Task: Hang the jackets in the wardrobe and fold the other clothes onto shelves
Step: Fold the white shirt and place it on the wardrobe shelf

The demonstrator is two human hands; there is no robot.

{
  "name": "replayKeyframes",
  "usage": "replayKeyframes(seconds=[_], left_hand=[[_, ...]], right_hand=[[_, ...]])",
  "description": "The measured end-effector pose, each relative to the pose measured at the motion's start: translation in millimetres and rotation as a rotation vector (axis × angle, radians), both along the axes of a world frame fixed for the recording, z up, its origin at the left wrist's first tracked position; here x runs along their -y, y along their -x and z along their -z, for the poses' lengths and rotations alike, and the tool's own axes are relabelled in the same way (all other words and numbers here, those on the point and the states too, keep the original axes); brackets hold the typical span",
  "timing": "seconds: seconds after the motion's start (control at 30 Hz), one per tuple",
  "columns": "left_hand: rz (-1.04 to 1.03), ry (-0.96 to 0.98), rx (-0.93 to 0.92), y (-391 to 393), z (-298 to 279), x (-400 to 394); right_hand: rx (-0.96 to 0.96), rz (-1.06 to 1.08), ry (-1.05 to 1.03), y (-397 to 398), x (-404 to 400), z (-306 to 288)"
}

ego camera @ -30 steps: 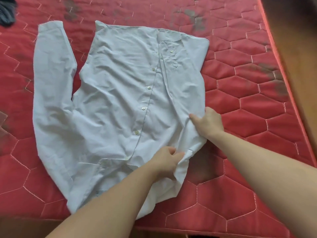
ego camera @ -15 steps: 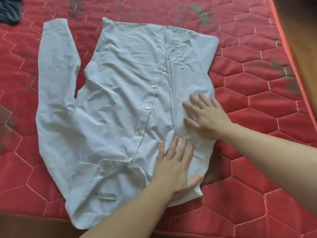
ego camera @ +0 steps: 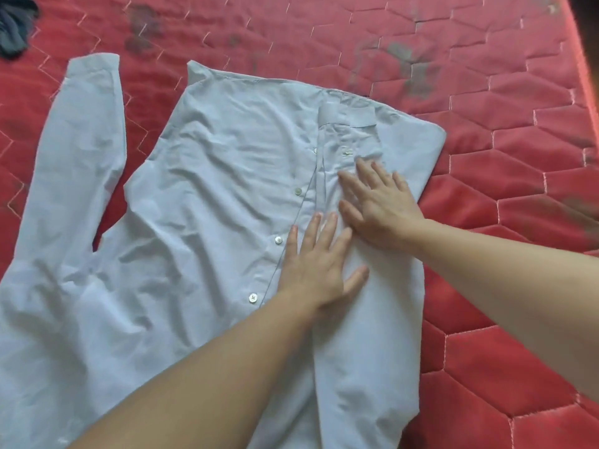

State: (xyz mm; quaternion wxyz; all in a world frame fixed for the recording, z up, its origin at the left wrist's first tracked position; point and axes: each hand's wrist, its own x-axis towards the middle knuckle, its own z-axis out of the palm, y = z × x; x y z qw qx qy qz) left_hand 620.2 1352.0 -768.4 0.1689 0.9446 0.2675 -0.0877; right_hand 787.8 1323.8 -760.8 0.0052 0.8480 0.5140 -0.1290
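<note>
Fingers (ego camera: 372, 176) of both hands flat, spread on shirt (ego camera: 210, 196), collar away, lengthwise.

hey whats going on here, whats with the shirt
A person is folding a pale blue button-up shirt spread on a red quilted mattress. The right side is folded in over the front, and both the left hand and right hand press flat on that fold. The other sleeve lies spread out, not yet folded. A dark garment sits at the far corner.

thin cloth on quilted cloth
pale blue creased matt cotton shirt (ego camera: 210, 196) with glossy pearly buttons (ego camera: 278, 240); red hexagon-stitched, faintly sheened mattress (ego camera: 505, 163).
</note>
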Motion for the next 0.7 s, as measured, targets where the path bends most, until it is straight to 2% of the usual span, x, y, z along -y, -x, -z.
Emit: replayKeyframes(seconds=[0.07,0.13,0.2,0.27,0.4,0.53,0.6,0.7], left_hand=[[-0.004,-0.032,0.002,-18.4,3.7,-17.8],[-0.004,-0.054,-0.011,-33.9,3.4,-31.9],[-0.006,-0.055,-0.024,-42.8,2.8,-40.5],[0.0,-0.055,-0.033,-43.0,6.3,-41.5],[-0.029,-0.077,0.049,-42.4,11.2,-39.3],[-0.004,0.034,-0.016,-28.2,-6.2,-50.1],[-0.053,0.058,-0.038,-6.0,-21.7,-69.0],[-0.138,0.043,-0.069,36.5,-43.5,-109.5]], right_hand=[[-0.029,0.091,-0.072,-19.5,-23.4,-1.6],[-0.084,0.274,-0.194,-36.5,-45.1,-6.3],[-0.24,0.509,-0.302,-57.9,-65.4,-12.6],[-0.357,0.623,-0.336,-74.8,-81.0,-17.2],[-0.273,0.61,-0.423,-92.8,-90.5,-18.2],[-0.227,0.659,-0.33,-79.9,-83.1,-16.3],[-0.135,0.593,-0.3,-50.3,-83.2,-24.7],[-0.127,0.387,-0.225,11.3,-93.4,-37.3]])
